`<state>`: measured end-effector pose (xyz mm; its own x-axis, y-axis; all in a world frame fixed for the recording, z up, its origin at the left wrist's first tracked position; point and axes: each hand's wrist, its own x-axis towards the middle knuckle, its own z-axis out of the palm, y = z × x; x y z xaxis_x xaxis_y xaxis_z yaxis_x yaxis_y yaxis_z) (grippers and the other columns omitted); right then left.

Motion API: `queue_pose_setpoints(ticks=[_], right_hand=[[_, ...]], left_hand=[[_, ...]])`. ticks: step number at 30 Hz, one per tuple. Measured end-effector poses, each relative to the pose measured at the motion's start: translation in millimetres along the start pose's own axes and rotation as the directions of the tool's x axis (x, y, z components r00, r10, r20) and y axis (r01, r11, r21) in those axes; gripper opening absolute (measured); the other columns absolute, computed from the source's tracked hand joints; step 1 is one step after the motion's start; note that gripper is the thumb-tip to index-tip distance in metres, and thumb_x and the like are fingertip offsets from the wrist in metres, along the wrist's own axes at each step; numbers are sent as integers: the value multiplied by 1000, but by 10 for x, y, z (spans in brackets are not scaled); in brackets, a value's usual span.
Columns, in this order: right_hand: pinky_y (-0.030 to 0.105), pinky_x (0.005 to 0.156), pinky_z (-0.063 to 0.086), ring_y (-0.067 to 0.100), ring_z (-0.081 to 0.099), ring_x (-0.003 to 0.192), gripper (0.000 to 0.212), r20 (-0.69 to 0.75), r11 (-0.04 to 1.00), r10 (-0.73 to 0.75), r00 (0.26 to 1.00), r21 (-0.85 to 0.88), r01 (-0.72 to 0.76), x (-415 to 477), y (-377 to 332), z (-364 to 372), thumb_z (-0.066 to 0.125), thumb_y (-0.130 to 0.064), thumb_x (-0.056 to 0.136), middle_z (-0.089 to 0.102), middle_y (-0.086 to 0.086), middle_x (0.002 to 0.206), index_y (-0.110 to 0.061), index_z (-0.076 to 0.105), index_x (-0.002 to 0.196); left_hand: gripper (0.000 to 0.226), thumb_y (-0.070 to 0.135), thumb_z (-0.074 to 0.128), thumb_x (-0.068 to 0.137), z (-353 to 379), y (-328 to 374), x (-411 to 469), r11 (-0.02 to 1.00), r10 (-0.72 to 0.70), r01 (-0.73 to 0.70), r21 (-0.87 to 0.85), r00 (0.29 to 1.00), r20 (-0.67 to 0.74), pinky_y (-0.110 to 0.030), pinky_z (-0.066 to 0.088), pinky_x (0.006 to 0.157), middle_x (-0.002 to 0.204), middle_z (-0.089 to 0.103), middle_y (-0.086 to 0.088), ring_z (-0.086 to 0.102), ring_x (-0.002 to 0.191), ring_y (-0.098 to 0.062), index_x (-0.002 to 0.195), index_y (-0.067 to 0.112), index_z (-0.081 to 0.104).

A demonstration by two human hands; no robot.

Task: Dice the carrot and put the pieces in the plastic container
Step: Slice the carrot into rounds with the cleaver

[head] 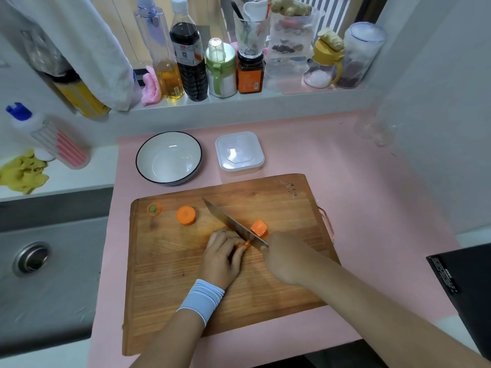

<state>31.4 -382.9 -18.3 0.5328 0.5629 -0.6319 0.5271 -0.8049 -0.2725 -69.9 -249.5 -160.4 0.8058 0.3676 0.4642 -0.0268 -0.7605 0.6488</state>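
Note:
On the wooden cutting board (279,203) my left hand (221,254) curls over a small carrot piece (245,244), mostly hidden under the fingers. My right hand (284,257) grips the handle of a knife (231,223), whose blade lies against that piece and points up-left. A carrot chunk (259,227) sits just right of the blade. Another chunk (186,215) and the carrot's top end (154,209) lie at the board's left. The square plastic container (239,152), with its lid on, stands behind the board.
A white bowl (169,157) with a dark rim sits left of the container on the pink mat (372,195). A sink (39,261) lies to the left. Bottles and jars line the window ledge (239,98). A black box (465,288) is at the right edge.

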Motion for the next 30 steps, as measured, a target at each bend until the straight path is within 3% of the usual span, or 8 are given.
queue_pose_setpoints(ticks=[2,5,8,13,24,30], right_hand=[[35,75,45,24,54,85,28,8,1000,9,1000,5,-9,23,-5,7,41,-17,103,66,17,110,0,62,112],[37,77,52,28,64,91,25,-2,1000,17,1000,10,-17,81,-36,40,41,-15,103,67,15,102,-4,63,107],[33,65,50,30,65,86,26,-11,1000,-1,1000,4,1,131,-59,78,41,-14,102,64,12,87,-7,63,92],[39,81,53,31,64,92,30,-13,1000,-12,1000,28,12,89,-40,99,38,-13,103,67,16,103,0,65,106],[35,68,53,25,65,79,25,-115,988,23,993,151,-5,285,29,323,47,-23,100,67,11,88,-10,67,91],[33,74,52,27,65,84,30,-172,969,7,985,245,36,222,34,385,46,-28,102,69,9,91,-10,68,91]], left_hand=[[2,9,69,87,0,1,4,1000,0,0,4,1000,4,-23,39,98,93,64,-2,57,95,-18,88,7,71],[6,4,74,83,-1,-7,-4,1000,-10,10,14,1000,11,-22,38,98,94,65,-3,57,94,-20,88,6,72],[4,6,72,85,-5,-3,-2,1000,-5,5,8,1000,13,-21,37,98,94,65,-4,57,95,-20,89,6,72],[5,11,68,88,-7,-15,-17,1000,-3,3,-2,1000,12,-22,39,97,94,65,-3,57,96,-19,89,6,71],[4,4,73,84,1,-7,-10,1000,-14,14,-7,1000,13,-21,39,98,95,65,-4,58,97,-21,87,5,71],[7,3,75,82,-16,16,-3,1000,-18,18,-3,1000,12,-24,43,94,94,65,-4,58,95,-19,86,5,71]])
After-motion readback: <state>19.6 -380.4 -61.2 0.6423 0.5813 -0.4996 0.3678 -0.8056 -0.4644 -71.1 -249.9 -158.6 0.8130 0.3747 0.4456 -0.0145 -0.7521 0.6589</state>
